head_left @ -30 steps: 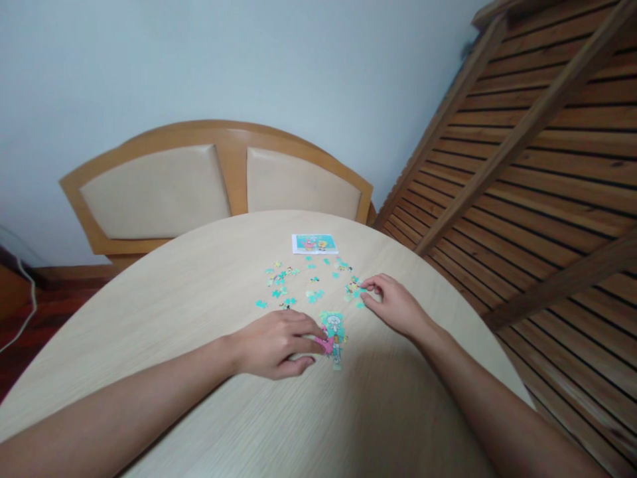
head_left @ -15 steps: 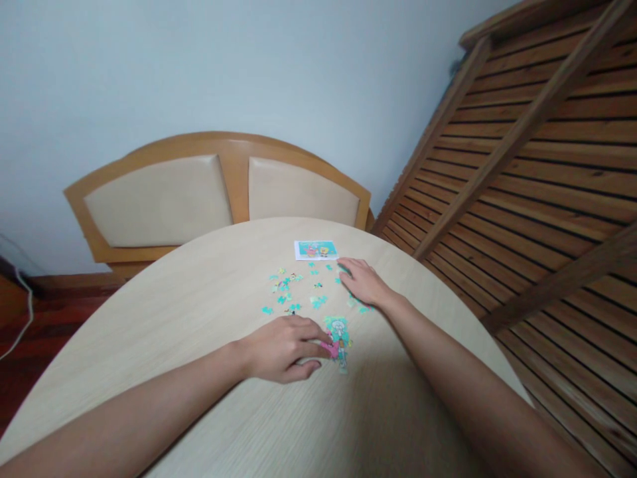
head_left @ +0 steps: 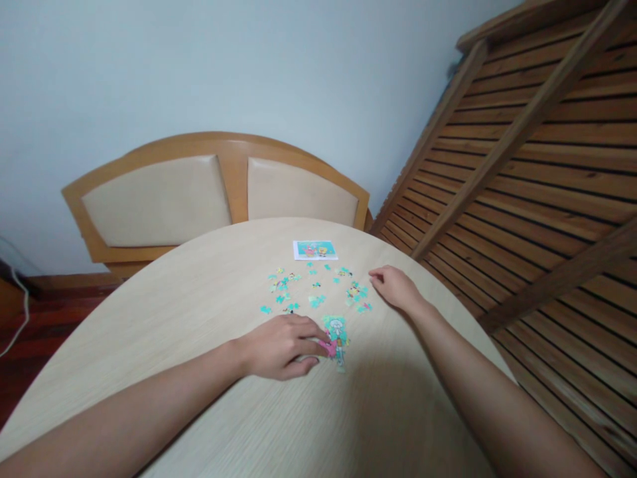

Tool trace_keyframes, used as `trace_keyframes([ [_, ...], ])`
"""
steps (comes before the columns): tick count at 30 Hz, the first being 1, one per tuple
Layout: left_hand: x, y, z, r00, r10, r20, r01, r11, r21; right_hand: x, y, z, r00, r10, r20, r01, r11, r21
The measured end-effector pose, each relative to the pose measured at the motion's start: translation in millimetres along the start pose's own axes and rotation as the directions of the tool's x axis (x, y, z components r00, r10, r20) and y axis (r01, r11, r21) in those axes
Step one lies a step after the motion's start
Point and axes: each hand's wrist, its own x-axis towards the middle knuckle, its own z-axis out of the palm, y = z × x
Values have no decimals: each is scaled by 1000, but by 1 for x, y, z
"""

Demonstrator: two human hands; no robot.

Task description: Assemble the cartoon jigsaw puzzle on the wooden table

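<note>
Left fingers (head_left: 311, 346) lie half-spread on the puzzle (head_left: 336, 326), right fingers (head_left: 382, 272) curl, grip unclear; any card (head_left: 315, 250) lettering is unreadable.

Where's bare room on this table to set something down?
Bare tabletop shows beyond the left forearm, left of the loose pieces, and between both forearms, nearer than the joined puzzle section. It's crowded from that section up to the picture card.

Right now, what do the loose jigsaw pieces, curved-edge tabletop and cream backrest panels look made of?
Loose jigsaw pieces: probably cardboard, color-printed, flat and thin; finish unclear.
Curved-edge tabletop: wood or laminate, fairly matte; pale, fine grain.
Cream backrest panels: likely leather or vinyl; smooth, slight sheen.
</note>
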Motion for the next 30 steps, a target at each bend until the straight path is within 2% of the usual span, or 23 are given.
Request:
trace_keyframes([
  [9, 0, 0, 0, 1000, 6, -10, -6, 1000, -2, -30, 14, -7, 999, -22, 23, 19, 991, 134],
  [15, 0, 1, 2, 1000, -17, -7, 17, 1000, -6, -33, 16, -17, 993, -14, 121, -8, 984, 176],
  [22, 1, 1, 1, 1000, -24, -5, 24, 1000, -17, -36, 11, -19, 987, -42, 154, 10, 978, 207],
  [30, 0, 2, 1, 999, -45, 5, 46, 998, -48, -43, -6, -15, 968, -136, 210, 28, 892, 451],
])
